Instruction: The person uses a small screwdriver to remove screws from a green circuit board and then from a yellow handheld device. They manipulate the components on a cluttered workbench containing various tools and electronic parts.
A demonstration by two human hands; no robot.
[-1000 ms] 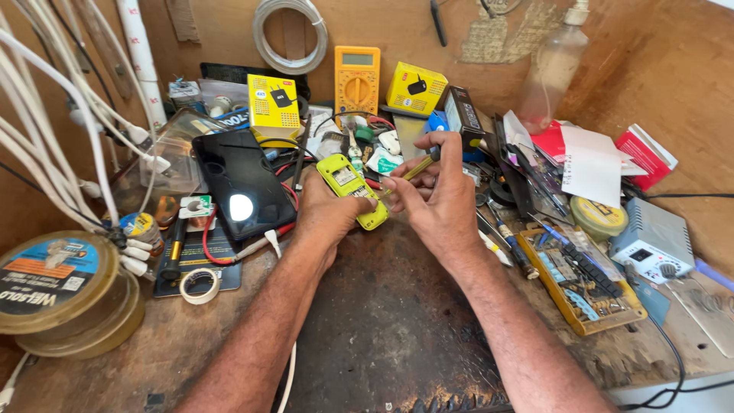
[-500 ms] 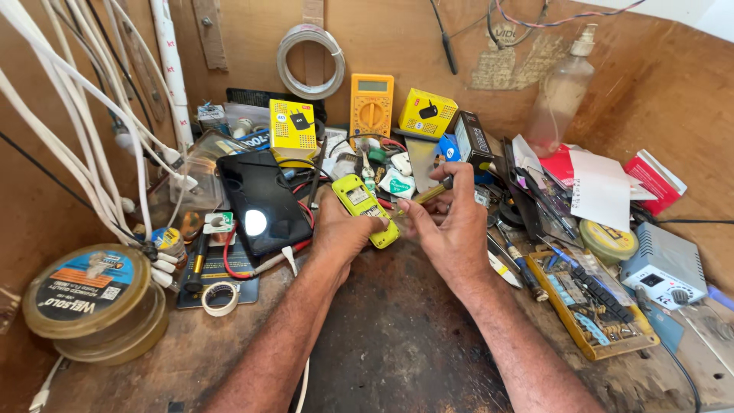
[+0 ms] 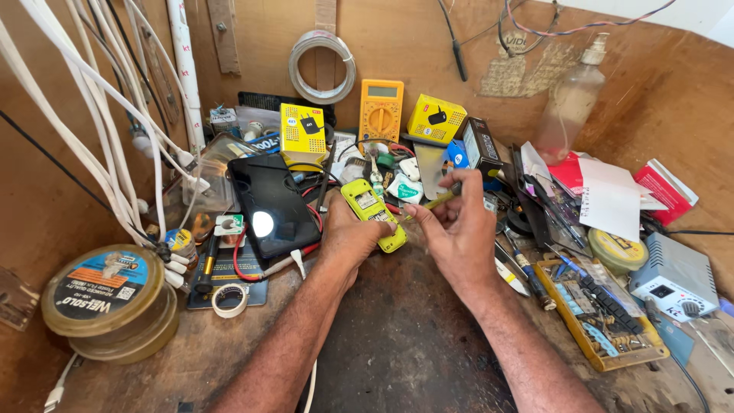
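Since the earlier frame your hands have slid slightly left with the phone. Your left hand [image 3: 348, 237] is clamped on the yellow-green phone [image 3: 372, 213], near the middle of the bench [image 3: 405, 344]. Your right hand [image 3: 459, 229] pinches a thin yellow tool [image 3: 436, 200] just right of it.

The small phone [image 3: 372, 214] in the left hand [image 3: 348, 237] is lime yellow-green with a pale grey panel, and the tool [image 3: 436, 200] in the right hand [image 3: 459, 229] has a yellow handle. Far behind stand an orange multimeter [image 3: 380, 109] with a grey screen, two yellow boxes [image 3: 303, 138] printed with black chargers, and a white tape ring [image 3: 322, 67] on brown board. At left lie a glossy black slab [image 3: 269, 205], white cables [image 3: 92, 115] and a gold-rimmed solder reel [image 3: 103, 294]; at right, a red packet [image 3: 665, 191] and a grey unit [image 3: 674, 284].
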